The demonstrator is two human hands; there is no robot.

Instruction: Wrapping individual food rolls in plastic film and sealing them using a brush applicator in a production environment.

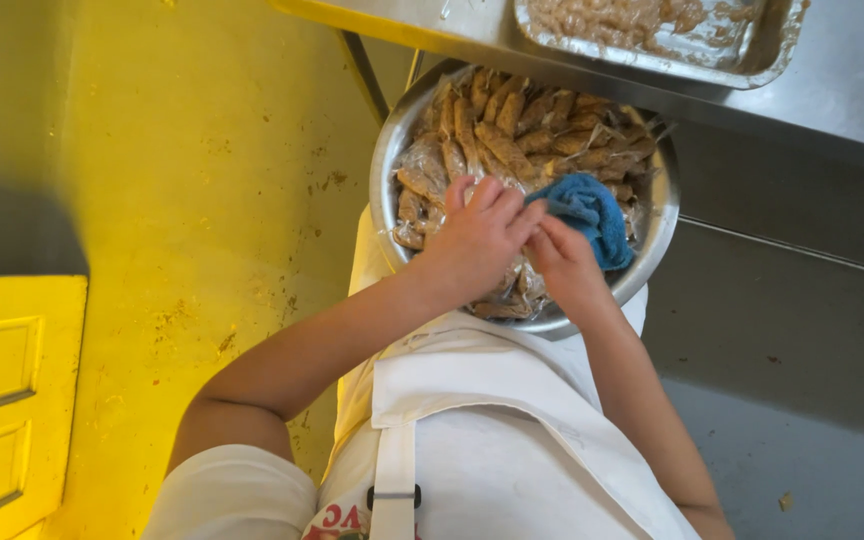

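Note:
A round steel bowl sits in front of me, filled with several brown breaded strips partly under clear plastic film. A blue cloth lies over the right side of the bowl's contents. My left hand rests on the film-covered food, its fingers touching the cloth's edge. My right hand pinches the lower left part of the blue cloth. Both forearms reach in from below over my white apron.
A steel counter runs along the top right with a metal tray of pale minced food. The floor at left is yellow, with a yellow panelled door. A grey surface lies right of the bowl.

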